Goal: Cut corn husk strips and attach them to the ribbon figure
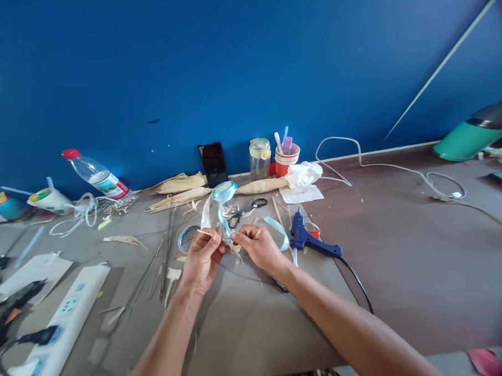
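Arms (340, 319) fwd, hands (263, 247) pinching strip (204, 232); cup (282, 168) w/ sticks (278, 143) (+ purple item (287, 145)).

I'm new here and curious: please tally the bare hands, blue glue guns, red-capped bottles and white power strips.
Bare left hand and bare right hand: 2
Blue plastic glue gun: 1
Red-capped clear plastic bottle: 1
White rectangular power strip: 1
Total: 5

two hands (200, 259), one phone (214, 163), one power strip (76, 307), one red-capped bottle (97, 176)

A thin, pale strip (203, 232) sits in the left hand (202, 258), slanting slightly down toward the right.
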Demonstrator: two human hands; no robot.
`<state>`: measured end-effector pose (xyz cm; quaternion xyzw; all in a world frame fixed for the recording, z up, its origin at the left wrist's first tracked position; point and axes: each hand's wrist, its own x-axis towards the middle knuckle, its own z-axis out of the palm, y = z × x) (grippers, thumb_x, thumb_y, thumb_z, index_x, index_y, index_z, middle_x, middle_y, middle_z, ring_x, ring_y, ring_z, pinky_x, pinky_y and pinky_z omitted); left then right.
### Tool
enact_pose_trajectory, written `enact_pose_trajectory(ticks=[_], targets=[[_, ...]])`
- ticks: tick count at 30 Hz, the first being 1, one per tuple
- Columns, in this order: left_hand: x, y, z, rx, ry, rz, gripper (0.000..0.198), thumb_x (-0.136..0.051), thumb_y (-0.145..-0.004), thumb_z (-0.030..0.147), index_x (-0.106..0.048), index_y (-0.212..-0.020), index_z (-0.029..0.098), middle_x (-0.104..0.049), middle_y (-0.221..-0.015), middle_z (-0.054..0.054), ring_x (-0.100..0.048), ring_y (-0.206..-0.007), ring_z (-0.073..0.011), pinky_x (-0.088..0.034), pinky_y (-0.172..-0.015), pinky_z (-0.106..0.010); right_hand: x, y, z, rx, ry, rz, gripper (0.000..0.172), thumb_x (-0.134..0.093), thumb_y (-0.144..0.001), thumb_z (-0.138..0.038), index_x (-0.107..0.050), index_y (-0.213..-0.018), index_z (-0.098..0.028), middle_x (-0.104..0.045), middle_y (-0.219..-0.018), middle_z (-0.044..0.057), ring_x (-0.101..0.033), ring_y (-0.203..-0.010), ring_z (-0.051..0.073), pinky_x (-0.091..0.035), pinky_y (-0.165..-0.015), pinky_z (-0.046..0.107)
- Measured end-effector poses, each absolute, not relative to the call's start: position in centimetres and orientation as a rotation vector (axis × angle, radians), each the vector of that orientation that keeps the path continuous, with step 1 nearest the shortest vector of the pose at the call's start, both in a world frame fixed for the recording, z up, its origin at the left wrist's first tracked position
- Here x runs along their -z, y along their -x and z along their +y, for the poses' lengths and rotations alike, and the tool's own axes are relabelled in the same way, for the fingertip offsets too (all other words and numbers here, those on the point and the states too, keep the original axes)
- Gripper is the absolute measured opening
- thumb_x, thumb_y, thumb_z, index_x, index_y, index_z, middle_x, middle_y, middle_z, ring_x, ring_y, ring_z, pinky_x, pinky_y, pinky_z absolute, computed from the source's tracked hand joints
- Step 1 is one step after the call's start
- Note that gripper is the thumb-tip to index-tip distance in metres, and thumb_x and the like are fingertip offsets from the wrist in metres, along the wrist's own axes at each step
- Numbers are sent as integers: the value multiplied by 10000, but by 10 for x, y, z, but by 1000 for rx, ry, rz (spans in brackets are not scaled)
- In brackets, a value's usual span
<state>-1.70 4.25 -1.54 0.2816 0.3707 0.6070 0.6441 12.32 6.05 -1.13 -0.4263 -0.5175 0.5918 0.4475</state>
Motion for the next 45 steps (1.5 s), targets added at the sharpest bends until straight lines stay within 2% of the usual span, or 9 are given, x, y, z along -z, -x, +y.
enact_pose_trajectory(ticks=[3, 6, 13, 20, 26, 31, 37, 41, 45], targets=[[16, 19, 42, -1390, -673, 828, 190, -759, -664, 204, -575, -691, 171, -647, -877, 26, -559, -556, -60, -462, -600, -234, 10, -123, 60, -1460, 1073, -1292, 363, -586, -692, -477, -449, -534, -180, -324, -468, -66, -253, -463, 66, -183, -437, 231], [15, 20, 41, -1391, -711, 819, 201, -745, -675, 196, -547, -656, 161, -658, -874, 15, -567, -567, -64, -458, -611, -230, 9, -123, 60, -1465, 1091, -1315, 362, -581, -694, -468, -433, -527, -183, -321, -466, -66, -252, -464, 66, -186, -437, 230], [13, 15, 41, -1396, -718, 920, 301, -755, -652, 213, -464, -600, 158, -595, -649, 36, -524, -551, -61, -419, -592, -196, 17, -122, 61, -1443, 1076, -1376, 348, -572, -711, -440, -439, -528, -176, -341, -487, -59, -274, -481, 68, -214, -446, 223], [24, 20, 43, -1390, -1005, 1219, 267, -742, -672, 306, -515, -734, 178, -517, -614, 61, -480, -546, -77, -383, -555, -198, 11, -122, 61, -1492, 1085, -1334, 433, -625, -673, -510, -396, -503, -185, -332, -462, -65, -267, -469, 63, -211, -434, 218], [18, 21, 40, -1243, -1209, 1302, 248, -692, -724, 359, -593, -843, 164, -576, -648, 18, -484, -558, -99, -374, -533, -205, 6, -123, 60, -1493, 1089, -1296, 421, -656, -644, -524, -470, -509, -171, -379, -471, -55, -290, -469, 65, -220, -446, 222], [13, 20, 39, -1149, -1240, 1293, 227, -698, -709, 371, -642, -753, 155, -576, -597, 13, -456, -518, -98, -339, -506, -210, 4, -125, 61, -1482, 1095, -1307, 410, -664, -638, -516, -496, -507, -166, -369, -462, -58, -291, -471, 67, -225, -454, 224], [16, 22, 38, -1076, -1196, 1235, 235, -711, -698, 372, -622, -710, 155, -564, -572, 26, -423, -488, -80, -310, -498, -203, 1, -126, 61, -1519, 1108, -1298, 385, -618, -655, -506, -506, -514, -166, -394, -463, -51, -304, -462, 69, -232, -440, 224], [15, 21, 40, -1038, -1159, 1205, 238, -722, -679, 370, -627, -696, 152, -563, -564, 22, -417, -489, -78, -307, -495, -202, 3, -126, 61, -1513, 1065, -1296, 371, -608, -670, -471, -473, -495, -174, -370, -454, -61, -292, -455, 64, -232, -446, 224], [13, 21, 41, -1009, -1162, 1215, 232, -741, -647, 354, -638, -682, 149, -554, -546, 18, -424, -490, -83, -313, -489, -202, 9, -126, 64, -1486, 1040, -1343, 391, -617, -677, -484, -457, -495, -177, -417, -464, -51, -310, -464, 68, -242, -453, 222]])
